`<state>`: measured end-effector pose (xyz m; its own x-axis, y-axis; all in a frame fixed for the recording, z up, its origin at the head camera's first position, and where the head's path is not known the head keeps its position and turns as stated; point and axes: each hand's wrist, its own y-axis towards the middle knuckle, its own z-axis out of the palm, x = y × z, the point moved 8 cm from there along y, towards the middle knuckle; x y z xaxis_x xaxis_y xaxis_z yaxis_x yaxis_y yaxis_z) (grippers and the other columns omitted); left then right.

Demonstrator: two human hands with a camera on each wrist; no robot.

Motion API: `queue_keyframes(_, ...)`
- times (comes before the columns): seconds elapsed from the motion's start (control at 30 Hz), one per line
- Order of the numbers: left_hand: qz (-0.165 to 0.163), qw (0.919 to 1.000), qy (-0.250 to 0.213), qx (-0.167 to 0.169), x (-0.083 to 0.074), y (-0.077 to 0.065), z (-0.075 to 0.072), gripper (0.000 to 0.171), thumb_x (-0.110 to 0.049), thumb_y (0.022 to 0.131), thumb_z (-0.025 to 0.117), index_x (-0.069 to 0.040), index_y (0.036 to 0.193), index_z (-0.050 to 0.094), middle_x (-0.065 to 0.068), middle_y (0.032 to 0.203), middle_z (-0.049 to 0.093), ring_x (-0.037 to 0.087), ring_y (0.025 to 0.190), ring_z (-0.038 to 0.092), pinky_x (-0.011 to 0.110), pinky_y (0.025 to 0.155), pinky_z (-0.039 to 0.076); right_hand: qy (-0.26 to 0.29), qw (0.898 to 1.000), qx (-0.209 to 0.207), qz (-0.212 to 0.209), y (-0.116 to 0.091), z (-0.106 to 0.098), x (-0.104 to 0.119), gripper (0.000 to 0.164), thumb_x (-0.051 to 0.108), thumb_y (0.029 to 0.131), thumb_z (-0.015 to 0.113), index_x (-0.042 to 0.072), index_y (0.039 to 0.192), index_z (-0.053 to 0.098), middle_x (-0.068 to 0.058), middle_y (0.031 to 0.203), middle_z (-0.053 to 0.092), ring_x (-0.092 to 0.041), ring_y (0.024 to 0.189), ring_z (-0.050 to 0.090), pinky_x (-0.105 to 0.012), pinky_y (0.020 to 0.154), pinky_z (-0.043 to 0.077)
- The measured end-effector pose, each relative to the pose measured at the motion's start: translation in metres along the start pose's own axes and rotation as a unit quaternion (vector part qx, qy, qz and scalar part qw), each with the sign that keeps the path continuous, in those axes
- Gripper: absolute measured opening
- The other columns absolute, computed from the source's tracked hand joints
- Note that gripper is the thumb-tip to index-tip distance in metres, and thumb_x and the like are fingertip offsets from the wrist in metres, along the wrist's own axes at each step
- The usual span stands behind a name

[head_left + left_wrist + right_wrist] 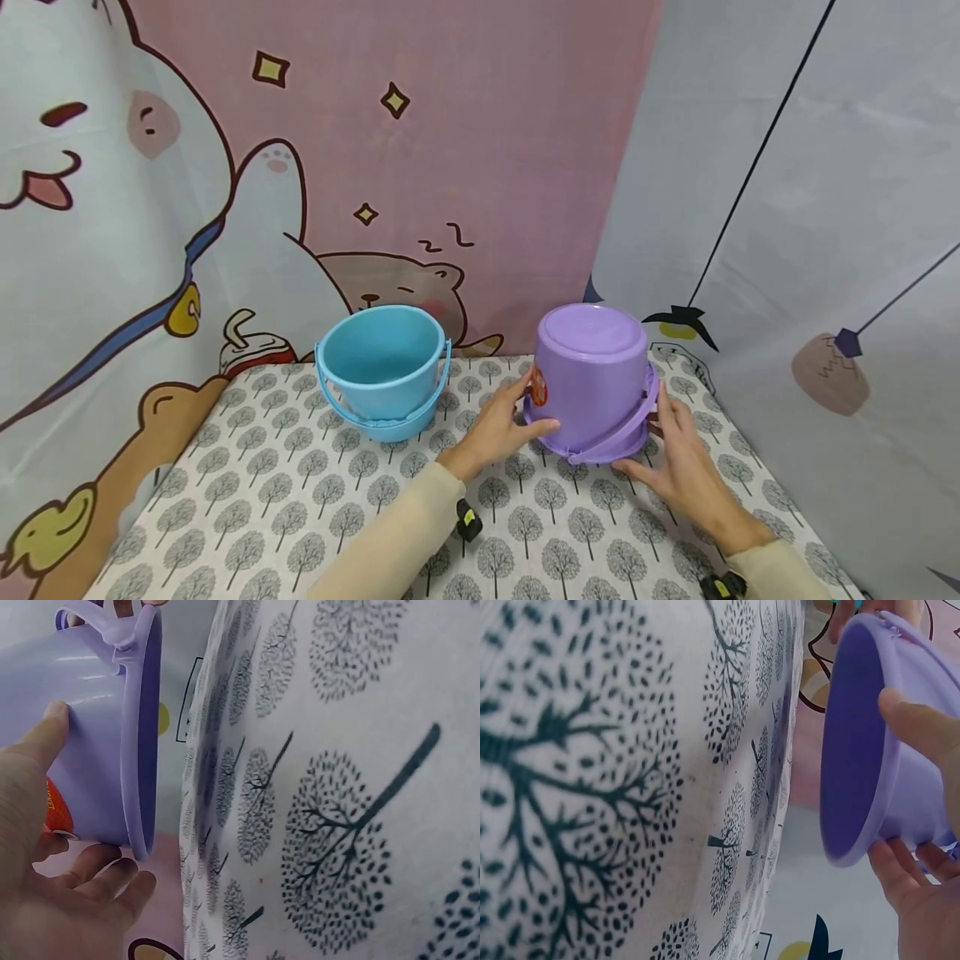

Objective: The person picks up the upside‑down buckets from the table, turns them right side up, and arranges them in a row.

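A purple bucket is held upside down between both hands, its base facing up and its handle hanging along the rim. My left hand grips its left side, thumb on the front wall and fingers round by the orange-red label. On the other side my right hand grips it near the mouth; in the right wrist view the thumb presses the rim and the fingers curl beneath the wall. Both wrist views show a gap between the rim and the tablecloth.
A light blue bucket stands upright on the left of the table, handle lowered to the front. The tree-print tablecloth covers the table. Behind hangs a pink cartoon curtain, with a grey one on the right.
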<state>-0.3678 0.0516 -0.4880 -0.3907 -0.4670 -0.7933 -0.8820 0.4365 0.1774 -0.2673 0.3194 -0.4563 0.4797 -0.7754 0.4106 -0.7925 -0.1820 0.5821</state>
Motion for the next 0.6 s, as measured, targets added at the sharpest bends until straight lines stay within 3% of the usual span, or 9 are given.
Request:
queue_keyframes(0.1, 0.004, 0.9998, -0.016, -0.007, -0.005, -0.001, -0.004, 0.108, -0.064, 0.101, 0.086, -0.044, 0.186, 0.023, 0.02, 0.18, 0.05, 0.044, 0.162, 0.056, 0.074, 0.133, 0.05, 0.015, 1.0, -0.008, -0.013, 0.0, -0.002, 0.001, 0.167, 0.001, 0.064, 0.113, 0.006, 0.187, 0.0, -0.042, 0.161, 0.046, -0.051, 0.124, 0.073, 0.003, 0.113, 0.041)
queue_keyframes(0.23, 0.005, 0.9991, -0.039, -0.012, -0.011, -0.002, -0.011, 0.106, -0.063, 0.103, 0.084, -0.036, 0.187, 0.026, 0.019, 0.175, 0.053, 0.039, 0.157, 0.062, 0.066, 0.132, 0.054, 0.028, 0.999, -0.016, -0.009, -0.003, -0.005, 0.001, 0.16, 0.005, 0.069, 0.112, 0.01, 0.188, 0.005, -0.039, 0.163, 0.049, -0.047, 0.118, 0.078, 0.002, 0.11, 0.048)
queue_keyframes(0.3, 0.008, 0.9986, -0.049, -0.015, -0.013, -0.002, -0.014, 0.103, -0.061, 0.104, 0.084, -0.035, 0.186, 0.029, 0.017, 0.171, 0.059, 0.036, 0.155, 0.063, 0.065, 0.133, 0.053, 0.035, 0.999, -0.024, -0.009, -0.004, -0.006, 0.002, 0.157, 0.005, 0.069, 0.111, 0.011, 0.187, 0.008, -0.037, 0.162, 0.05, -0.034, 0.119, 0.08, 0.0, 0.109, 0.051)
queue_keyframes(0.43, 0.008, 0.9985, -0.051, -0.021, -0.017, -0.005, -0.021, 0.1, -0.064, 0.103, 0.085, -0.041, 0.185, 0.031, 0.01, 0.164, 0.068, 0.032, 0.152, 0.064, 0.071, 0.133, 0.05, 0.028, 0.998, -0.046, -0.021, -0.002, -0.011, 0.006, 0.155, 0.003, 0.065, 0.112, 0.008, 0.186, 0.015, -0.034, 0.16, 0.055, -0.018, 0.118, 0.078, -0.003, 0.107, 0.055)
queue_keyframes(0.6, -0.001, 0.9981, -0.058, -0.019, -0.021, -0.01, -0.026, 0.099, -0.067, 0.102, 0.083, -0.042, 0.184, 0.032, 0.01, 0.166, 0.065, 0.033, 0.154, 0.063, 0.077, 0.133, 0.047, 0.028, 0.997, -0.07, -0.026, 0.003, -0.019, 0.014, 0.143, -0.002, 0.069, 0.107, 0.005, 0.185, 0.024, -0.033, 0.164, 0.058, -0.037, 0.107, 0.083, -0.001, 0.103, 0.056)
